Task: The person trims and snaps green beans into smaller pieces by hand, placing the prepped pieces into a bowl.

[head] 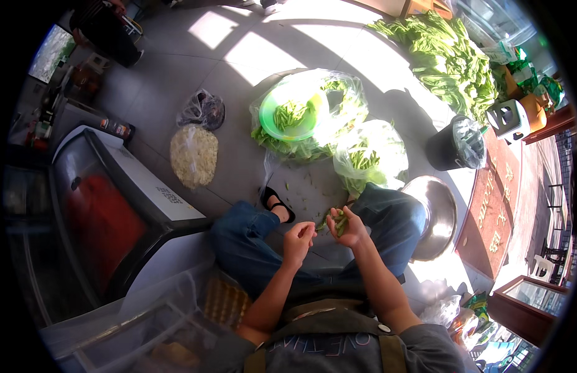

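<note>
My right hand (348, 228) is curled, palm up, around several green bean pods (340, 223). Beside it, slightly apart, my left hand (298, 243) has its fingers bent together; whether a small piece is between them cannot be told. Ahead on the floor, a light green plastic basin (266, 122) holds a small heap of cut green pods (289, 114) and rests on a large clear bag of leafy greens (342, 109). A second clear bag (392, 144), near my right knee, has more green pods (364, 160) in it. Green bits (287, 186) lie scattered on the tiles.
A steel basin (441, 219) stands beside my right knee, a lined black bin (444, 148) beyond it. Leafy vegetables (449, 63) are piled at upper right. Bagged pale food (194, 156) and a glass-topped freezer (172, 196) are at left. A person (106, 35) stands at upper left.
</note>
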`<act>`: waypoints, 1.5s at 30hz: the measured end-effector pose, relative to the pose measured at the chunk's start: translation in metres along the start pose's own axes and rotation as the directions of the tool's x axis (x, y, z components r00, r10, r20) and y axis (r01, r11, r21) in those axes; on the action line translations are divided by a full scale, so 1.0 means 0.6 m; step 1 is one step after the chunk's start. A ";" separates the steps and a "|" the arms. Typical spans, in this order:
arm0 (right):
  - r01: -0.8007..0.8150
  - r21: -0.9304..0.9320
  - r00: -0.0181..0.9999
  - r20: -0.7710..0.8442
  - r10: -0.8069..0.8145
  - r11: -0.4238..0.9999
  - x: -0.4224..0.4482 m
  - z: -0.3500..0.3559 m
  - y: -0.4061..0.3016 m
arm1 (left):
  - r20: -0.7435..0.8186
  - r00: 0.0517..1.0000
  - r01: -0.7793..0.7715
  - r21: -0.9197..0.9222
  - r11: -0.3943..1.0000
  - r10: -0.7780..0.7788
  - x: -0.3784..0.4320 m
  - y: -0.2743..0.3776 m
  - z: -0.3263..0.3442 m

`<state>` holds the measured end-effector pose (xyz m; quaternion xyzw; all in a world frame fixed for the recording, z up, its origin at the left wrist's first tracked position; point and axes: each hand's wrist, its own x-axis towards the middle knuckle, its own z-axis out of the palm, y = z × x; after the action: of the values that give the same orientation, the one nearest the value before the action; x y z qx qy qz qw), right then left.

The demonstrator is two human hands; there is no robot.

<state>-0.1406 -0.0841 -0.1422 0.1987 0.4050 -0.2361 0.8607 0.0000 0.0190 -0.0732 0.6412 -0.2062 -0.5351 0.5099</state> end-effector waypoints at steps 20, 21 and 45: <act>-0.335 -0.707 0.487 0.437 -0.757 -0.623 0.302 0.073 -0.294 | 0.019 0.827 0.558 -0.159 0.815 -0.562 0.101 -0.107 -0.012; -0.363 -0.700 0.568 0.357 -0.742 -0.615 0.300 0.043 -0.269 | -0.024 0.819 0.563 -0.165 0.810 -0.574 0.098 -0.111 -0.037; -0.258 -0.951 0.191 -0.224 -0.956 0.171 0.406 -0.212 -0.543 | 0.068 0.744 0.665 -0.171 0.727 -0.665 0.199 -0.142 0.012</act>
<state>-0.2657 -0.3398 -0.4598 -0.3743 0.8830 -0.0734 0.2736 0.0105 -0.0473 -0.2042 0.6219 0.0866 -0.6995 0.3413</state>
